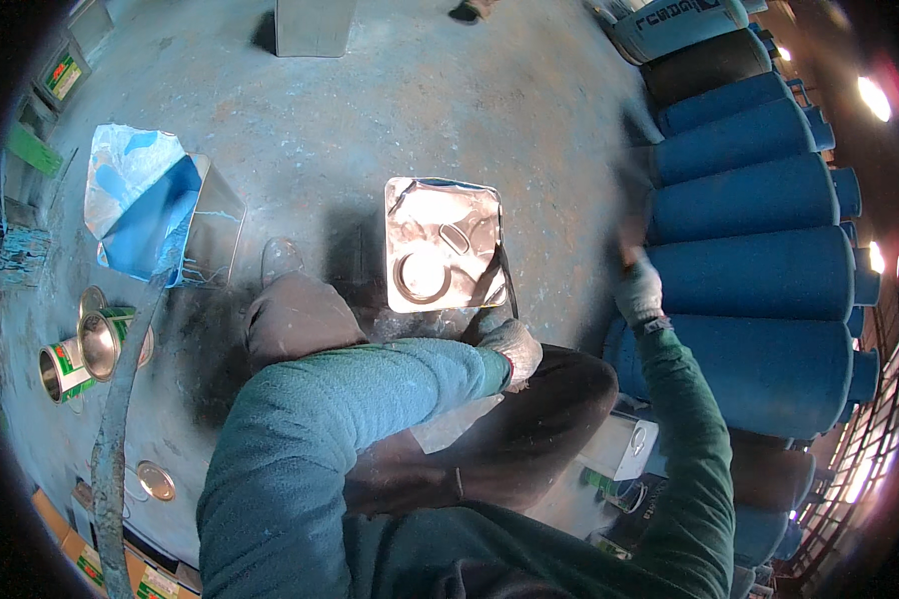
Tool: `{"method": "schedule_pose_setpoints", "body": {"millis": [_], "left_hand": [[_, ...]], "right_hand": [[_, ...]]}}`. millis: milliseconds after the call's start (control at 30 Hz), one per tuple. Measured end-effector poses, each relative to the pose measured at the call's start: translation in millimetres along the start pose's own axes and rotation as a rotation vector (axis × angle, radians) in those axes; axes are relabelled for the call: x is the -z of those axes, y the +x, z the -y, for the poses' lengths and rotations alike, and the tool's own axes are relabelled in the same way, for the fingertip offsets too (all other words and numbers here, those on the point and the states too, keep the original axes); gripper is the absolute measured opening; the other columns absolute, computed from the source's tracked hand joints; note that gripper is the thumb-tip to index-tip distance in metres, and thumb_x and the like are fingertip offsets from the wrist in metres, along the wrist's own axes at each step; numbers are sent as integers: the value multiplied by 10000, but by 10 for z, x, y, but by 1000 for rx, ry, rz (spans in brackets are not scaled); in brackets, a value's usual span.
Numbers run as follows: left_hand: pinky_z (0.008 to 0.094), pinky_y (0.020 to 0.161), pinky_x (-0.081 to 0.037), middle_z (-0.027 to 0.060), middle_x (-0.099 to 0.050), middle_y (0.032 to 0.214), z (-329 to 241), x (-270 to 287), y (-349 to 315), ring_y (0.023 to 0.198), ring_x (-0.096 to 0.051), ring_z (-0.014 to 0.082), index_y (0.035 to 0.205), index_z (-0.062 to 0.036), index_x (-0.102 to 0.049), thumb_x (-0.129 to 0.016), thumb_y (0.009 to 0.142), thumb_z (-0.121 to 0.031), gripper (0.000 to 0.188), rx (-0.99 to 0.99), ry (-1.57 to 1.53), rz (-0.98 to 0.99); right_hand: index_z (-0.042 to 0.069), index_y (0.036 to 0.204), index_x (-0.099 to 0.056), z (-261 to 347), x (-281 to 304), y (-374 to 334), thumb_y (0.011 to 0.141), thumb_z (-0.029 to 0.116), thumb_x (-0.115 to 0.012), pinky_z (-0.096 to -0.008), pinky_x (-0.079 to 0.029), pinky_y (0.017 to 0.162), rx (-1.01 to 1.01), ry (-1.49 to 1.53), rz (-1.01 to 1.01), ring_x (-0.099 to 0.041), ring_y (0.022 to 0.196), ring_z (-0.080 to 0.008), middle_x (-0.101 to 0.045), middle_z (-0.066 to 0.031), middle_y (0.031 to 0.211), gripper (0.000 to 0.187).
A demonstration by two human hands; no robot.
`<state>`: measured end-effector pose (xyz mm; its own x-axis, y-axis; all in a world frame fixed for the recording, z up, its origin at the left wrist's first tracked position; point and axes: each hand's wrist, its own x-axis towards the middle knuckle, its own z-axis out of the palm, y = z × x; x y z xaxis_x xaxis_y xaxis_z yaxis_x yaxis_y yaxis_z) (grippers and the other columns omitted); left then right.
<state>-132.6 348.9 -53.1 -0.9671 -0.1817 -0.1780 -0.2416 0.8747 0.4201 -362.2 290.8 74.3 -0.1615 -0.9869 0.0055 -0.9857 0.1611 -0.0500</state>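
A square metal tin stands upright before me, its shiny top bearing a round opening and a small handle. Along its far rim the top looks cut and bent. My left hand, in a pale work glove, is closed round a dark flat metal bar, which lies along the tin's right edge. Off to the right, my gloved right hand is raised beside the blue cylinders. Its fingers are curled round a brown-handled tool; motion smears the tool's far end.
Blue gas cylinders lie in a row on the right. At the left stands a cut-open tin coated with blue paint, a paint-crusted stick leaning by it. Small round cans lie nearby. Another square tin stands far ahead.
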Motion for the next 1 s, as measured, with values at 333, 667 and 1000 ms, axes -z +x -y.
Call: {"method": "schedule_pose_setpoints", "body": {"millis": [333,667,1000], "left_hand": [[441,708,-604,172,-755,838,100,-386,31,815,-763,331,919,-56,-798,-739,820,-292,262,-154,-19,27],[442,673,-604,142,-760,802,-6,-22,-202,792,-764,324,854,-77,-811,-744,795,-268,211,-81,52,-67],[441,691,-604,159,-755,819,-2,-613,127,794,-758,339,844,-69,-806,-707,793,-194,167,-164,-136,-202]], "right_hand": [[58,1184,-657,436,455,243,920,174,-725,-387,-585,682,-18,518,-356,-711,750,-243,-691,-69,889,297],[47,1098,-647,638,334,289,950,117,-646,-283,-534,559,-15,995,-358,-610,638,-116,-625,-21,839,163],[112,1032,-656,184,242,328,988,228,-660,-412,-547,588,-71,357,-316,-699,673,-279,-699,-99,801,124]]}}
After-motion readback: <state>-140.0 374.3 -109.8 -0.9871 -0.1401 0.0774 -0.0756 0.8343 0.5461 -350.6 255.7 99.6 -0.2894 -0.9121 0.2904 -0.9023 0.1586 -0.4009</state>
